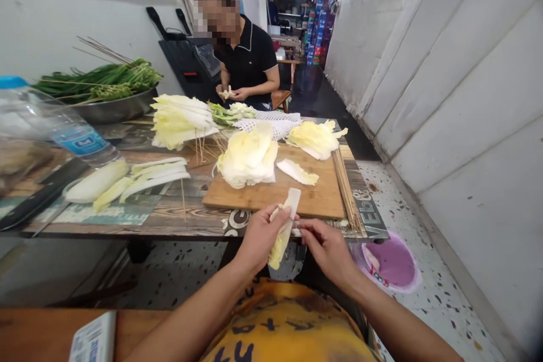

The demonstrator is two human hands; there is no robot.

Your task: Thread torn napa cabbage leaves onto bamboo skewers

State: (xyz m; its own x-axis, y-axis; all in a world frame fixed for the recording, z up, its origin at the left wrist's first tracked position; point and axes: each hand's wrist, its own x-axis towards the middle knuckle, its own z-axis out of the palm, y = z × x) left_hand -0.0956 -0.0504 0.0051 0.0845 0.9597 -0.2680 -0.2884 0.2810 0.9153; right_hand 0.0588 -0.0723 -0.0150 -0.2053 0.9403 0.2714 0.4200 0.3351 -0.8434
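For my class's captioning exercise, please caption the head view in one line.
A left hand holds a cabbage leaf, the right hand close beside it, before a board bearing more leaves.

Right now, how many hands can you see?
4: the wearer's left hand, holding a cabbage leaf; the wearer's right hand close beside it; farther off, a co-worker's right hand and left hand. Others could be hidden behind things.

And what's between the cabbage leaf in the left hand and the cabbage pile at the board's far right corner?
In the head view, one loose napa cabbage leaf piece lies there, on the wooden cutting board.
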